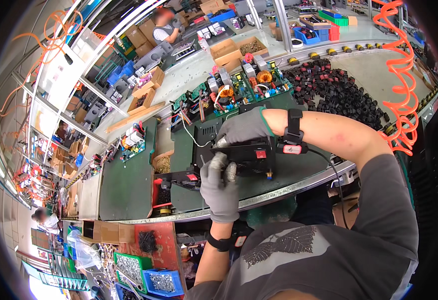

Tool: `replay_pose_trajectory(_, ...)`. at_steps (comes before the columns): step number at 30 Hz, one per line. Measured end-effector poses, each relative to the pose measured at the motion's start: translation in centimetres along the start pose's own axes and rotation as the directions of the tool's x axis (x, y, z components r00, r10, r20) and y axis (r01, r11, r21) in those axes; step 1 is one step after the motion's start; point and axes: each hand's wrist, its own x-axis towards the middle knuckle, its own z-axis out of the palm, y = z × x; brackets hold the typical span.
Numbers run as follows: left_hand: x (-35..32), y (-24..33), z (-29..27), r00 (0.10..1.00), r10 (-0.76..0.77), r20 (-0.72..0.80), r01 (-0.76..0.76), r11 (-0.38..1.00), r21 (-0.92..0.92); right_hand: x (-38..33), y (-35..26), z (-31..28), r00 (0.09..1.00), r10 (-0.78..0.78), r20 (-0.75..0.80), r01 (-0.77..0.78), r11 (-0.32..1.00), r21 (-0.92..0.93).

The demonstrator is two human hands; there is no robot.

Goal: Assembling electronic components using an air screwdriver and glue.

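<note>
A black panel (pixel 244 153) with a red switch (pixel 260 154) stretches left to right over the worktop (pixel 253 190). At its left end, the right hand (pixel 244 127) grasps the far edge; the left hand (pixel 220 190), nearer the body, curls beside it, grip unclear.

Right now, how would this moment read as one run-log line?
left hand: gloved, at black panel | right hand: gloved, at panel's upper edge | on panel: red rocker switch | beyond: green circuit boards
</note>
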Motion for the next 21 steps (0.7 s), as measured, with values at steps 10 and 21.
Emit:
replay_pose_trajectory(10,-0.4,-0.2,-0.1,0.997,0.049,-0.058,-0.06,0.981,-0.186,-0.5,1.8,-0.5,0.971,-0.182,0.154,0.121,0.933,0.34)
replay_pose_trajectory(21,-0.3,0.1,-0.4,0.96,0.276,0.052,-0.273,0.87,0.411,-1.7,-0.4,-0.7,0.994,0.032,0.104,-0.057,0.968,0.244)
